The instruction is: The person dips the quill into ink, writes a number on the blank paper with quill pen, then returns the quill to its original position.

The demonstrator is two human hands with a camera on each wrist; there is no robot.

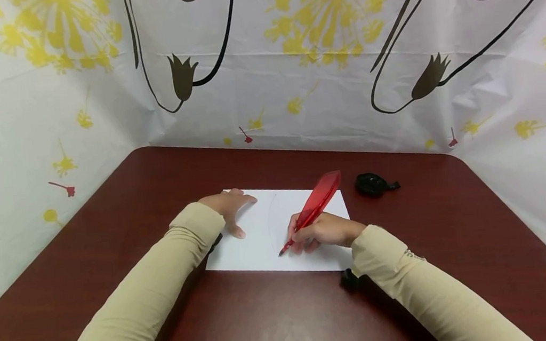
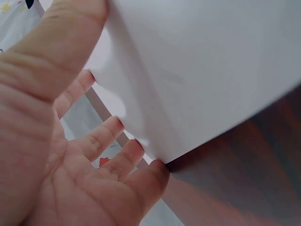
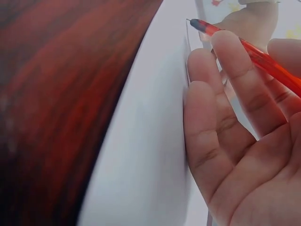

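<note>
Red pen: a feather-shaped pen (image 1: 312, 210) sits pinched in the right hand (image 1: 326, 230), tip down on the paper (image 1: 260, 246), plume slanting up and away toward the far right.
Paper: white sheet lying flat on the dark red desk (image 1: 265, 321), near its middle, with a faint curved line drawn left of the pen tip.
Left hand: the left hand (image 1: 227, 206) lies palm down on the sheet's far left corner, fingers (image 2: 106, 136) spread and straight, pressing the paper.
Head view only: both beige sleeves, the whole sheet, a black lump (image 1: 372, 184) on the desk just past the paper's far right corner, a small black thing (image 1: 349, 281) at the near edge by the right wrist, and flowered sheeting (image 1: 293, 56) walling the desk.
Left wrist view only: the spread fingertips meeting the paper's edge and corner from underneath the palm; the pen is out of sight.
Right wrist view only: the pen's (image 3: 244, 47) clear red barrel and dark tip touching the paper (image 3: 146, 141) on the thin drawn line, the fingers (image 3: 211, 117) held close together and lying along the sheet below the barrel.
</note>
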